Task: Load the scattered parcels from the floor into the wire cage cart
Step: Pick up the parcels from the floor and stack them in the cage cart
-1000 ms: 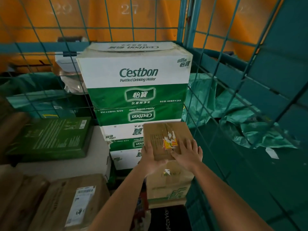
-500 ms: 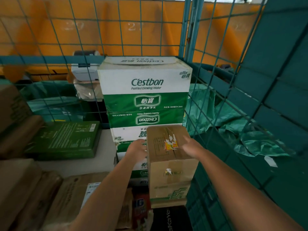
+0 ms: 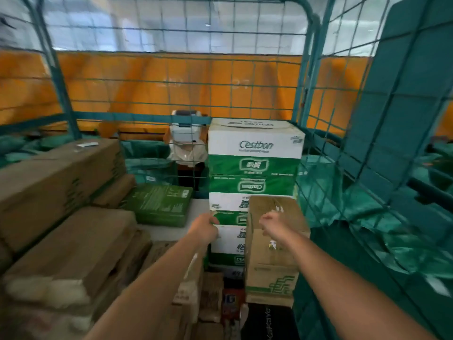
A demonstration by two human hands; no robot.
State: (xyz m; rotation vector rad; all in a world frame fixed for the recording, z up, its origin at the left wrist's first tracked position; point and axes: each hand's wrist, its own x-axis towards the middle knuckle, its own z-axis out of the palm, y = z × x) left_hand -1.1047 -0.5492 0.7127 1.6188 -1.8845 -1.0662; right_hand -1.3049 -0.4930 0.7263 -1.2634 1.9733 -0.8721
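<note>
tall brown cardboard parcel (image 3: 272, 261): upright inside teal wire cage cart (image 3: 316, 101), against stacked green-and-white water cartons (image 3: 255, 153) | left hand (image 3: 204, 228): blurred, beside parcel, grip unclear | right hand (image 3: 273, 223): over parcel top, holding nothing, curl unclear
</note>
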